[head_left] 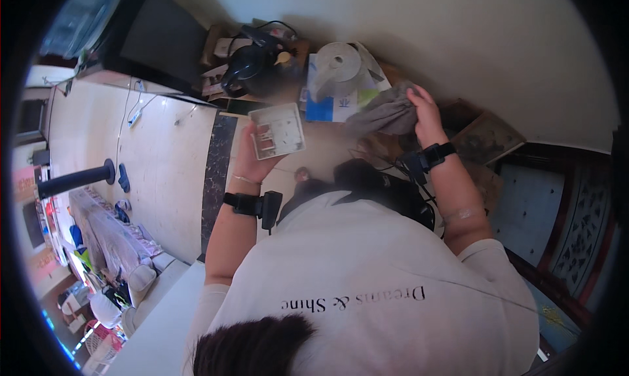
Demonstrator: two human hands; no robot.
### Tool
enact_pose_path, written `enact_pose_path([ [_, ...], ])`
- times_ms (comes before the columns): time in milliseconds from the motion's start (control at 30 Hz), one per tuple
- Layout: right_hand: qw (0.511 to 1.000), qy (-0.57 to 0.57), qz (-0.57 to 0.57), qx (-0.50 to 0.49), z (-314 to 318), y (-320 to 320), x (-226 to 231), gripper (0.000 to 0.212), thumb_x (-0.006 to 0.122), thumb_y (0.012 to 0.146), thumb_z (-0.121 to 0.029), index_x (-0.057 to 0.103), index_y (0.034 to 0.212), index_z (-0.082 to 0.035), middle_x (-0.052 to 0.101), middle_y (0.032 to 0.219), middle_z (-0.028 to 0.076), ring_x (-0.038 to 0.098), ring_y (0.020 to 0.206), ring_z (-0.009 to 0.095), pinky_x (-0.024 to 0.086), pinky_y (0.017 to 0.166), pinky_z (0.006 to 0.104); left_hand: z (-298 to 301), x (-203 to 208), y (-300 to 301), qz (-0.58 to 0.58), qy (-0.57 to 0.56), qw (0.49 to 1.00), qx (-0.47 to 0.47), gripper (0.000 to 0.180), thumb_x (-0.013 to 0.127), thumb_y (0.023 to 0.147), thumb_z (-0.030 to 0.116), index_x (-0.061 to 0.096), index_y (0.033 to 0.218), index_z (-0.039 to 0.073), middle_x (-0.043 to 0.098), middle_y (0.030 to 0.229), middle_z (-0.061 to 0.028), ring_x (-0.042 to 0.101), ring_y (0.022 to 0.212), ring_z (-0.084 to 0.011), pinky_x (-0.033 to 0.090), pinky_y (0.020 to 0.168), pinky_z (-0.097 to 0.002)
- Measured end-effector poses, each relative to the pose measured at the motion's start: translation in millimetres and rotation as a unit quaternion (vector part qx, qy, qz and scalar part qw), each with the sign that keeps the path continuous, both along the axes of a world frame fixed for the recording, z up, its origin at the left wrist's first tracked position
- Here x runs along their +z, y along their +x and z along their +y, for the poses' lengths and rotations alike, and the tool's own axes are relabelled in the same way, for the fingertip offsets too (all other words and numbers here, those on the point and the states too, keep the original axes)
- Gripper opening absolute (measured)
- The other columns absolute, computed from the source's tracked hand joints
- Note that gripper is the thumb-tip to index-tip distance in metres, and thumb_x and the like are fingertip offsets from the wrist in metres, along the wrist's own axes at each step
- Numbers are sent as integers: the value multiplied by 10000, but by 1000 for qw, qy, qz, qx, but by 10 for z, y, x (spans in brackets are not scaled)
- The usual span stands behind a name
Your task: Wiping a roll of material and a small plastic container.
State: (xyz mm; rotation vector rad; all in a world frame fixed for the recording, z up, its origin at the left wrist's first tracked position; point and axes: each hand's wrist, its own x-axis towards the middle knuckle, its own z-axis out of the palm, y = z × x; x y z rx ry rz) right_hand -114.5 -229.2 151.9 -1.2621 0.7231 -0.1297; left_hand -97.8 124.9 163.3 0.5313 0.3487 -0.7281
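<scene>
My left hand grips a shallow white square plastic tray by its left and lower edge, with its inner side turned up. Small reddish-brown and white shapes show on the tray's left part; I cannot make out what they are. In my right hand is a crumpled grey cloth, which hangs to the left of the fingers. The cloth and the tray are apart. Beyond them, a roll of white paper stands on a blue and white printed sheet.
A black kettle stands among small clutter on the low table against the wall. A large black television is at the far left. Wooden-framed panels lean at the right. Slippers lie on the tiled floor.
</scene>
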Motion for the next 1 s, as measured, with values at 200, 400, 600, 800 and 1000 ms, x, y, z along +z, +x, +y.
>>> enact_pose_path([
  [200, 972, 10, 60, -229, -1114, -559, -543, 437, 535, 839, -169, 412, 1214, 18, 491, 1164, 105, 472, 1031, 191, 368, 882, 301, -1048, -569, 191, 84, 74, 988, -110, 512, 407, 862, 445, 445, 1161, 31, 516, 1126, -122, 501, 1031, -236, 373, 915, -393],
  [400, 912, -143, 262, -283, -1770, -1602, -1381, 414, 499, 829, -185, 445, 1190, 12, 477, 1188, 132, 474, 1040, 242, 357, 895, 331, -1854, -1094, 449, 128, 161, 967, -151, 437, 405, 873, 418, 464, 1138, 75, 549, 1086, -97, 526, 998, -234, 387, 904, -384],
  [600, 840, -345, 388, -158, -2009, -2513, -1964, 365, 486, 824, -224, 520, 1110, 1, 527, 1064, 207, 479, 1004, 351, 360, 882, 392, -2438, -1772, 693, 95, 309, 936, -138, 411, 376, 889, 420, 457, 1119, 90, 560, 1036, -85, 542, 958, -219, 424, 850, -397],
  [800, 782, -428, 450, 42, -1922, -2363, -1433, 346, 474, 848, -263, 527, 1130, -70, 536, 983, 211, 487, 952, 356, 375, 850, 414, -2726, -2210, 894, 138, 353, 922, -81, 415, 363, 905, 401, 417, 1136, 62, 557, 998, -104, 543, 917, -234, 439, 840, -393],
  [1000, 653, -541, 437, 300, -1881, -2624, -1439, 248, 527, 791, -194, 548, 1022, -106, 526, 850, 136, 524, 812, 315, 418, 680, 429, -2945, -2415, 945, 198, 346, 917, 15, 381, 379, 910, 356, 422, 1118, 40, 554, 974, -122, 564, 906, -265, 461, 826, -400],
])
